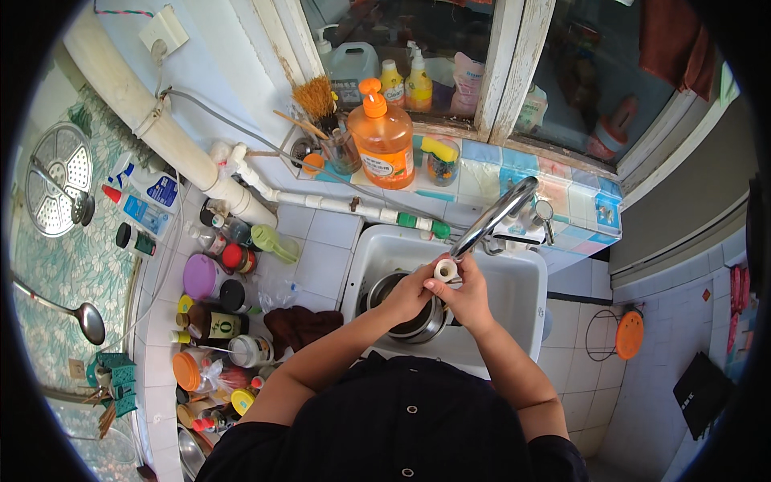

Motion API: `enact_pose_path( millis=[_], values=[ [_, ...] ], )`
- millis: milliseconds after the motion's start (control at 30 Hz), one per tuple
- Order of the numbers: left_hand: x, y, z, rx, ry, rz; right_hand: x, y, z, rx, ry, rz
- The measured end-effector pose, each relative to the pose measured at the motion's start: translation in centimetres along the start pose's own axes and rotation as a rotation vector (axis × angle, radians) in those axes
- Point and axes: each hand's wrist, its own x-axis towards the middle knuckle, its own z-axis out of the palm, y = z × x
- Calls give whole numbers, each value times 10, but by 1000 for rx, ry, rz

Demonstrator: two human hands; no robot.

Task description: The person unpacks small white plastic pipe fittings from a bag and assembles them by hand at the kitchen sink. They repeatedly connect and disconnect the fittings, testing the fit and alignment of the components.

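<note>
Both my hands are together over the sink (502,321), just below the end of the curved chrome faucet (490,217). Between them is a small white piece with a round opening (446,271); I cannot tell its exact kind. My left hand (408,297) closes on its left side. The fingers of my right hand (468,299) wrap its right side, with the thumb across the front. Under my hands a steel pot (430,328) stands in the basin, partly hidden by them. Whether water runs does not show clearly.
An orange pump bottle (381,145) and a glass with a yellow sponge (442,161) line the tiled ledge behind the sink. Left of it, jars and bottles crowd the counter around a dark cloth (301,329). A white pipe (309,198) runs along the wall.
</note>
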Motion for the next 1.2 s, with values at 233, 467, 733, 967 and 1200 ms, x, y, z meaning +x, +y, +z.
enact_pose_path(
  millis=[233,467,733,967,1200],
  values=[
    [-8,2,-9,267,106,84,-12,-23,-8,-651,73,-523],
    [-13,9,-23,558,158,294,-17,-51,-9,-1032,-121,-543],
    [-25,10,-33,630,129,343,-18,-56,-12,-940,-243,-523],
    [-33,17,-43,634,88,372,-24,-53,-8,-776,-226,-470],
    [-45,18,-47,620,97,328,-26,-56,3,-810,-208,-467]
  ],
)
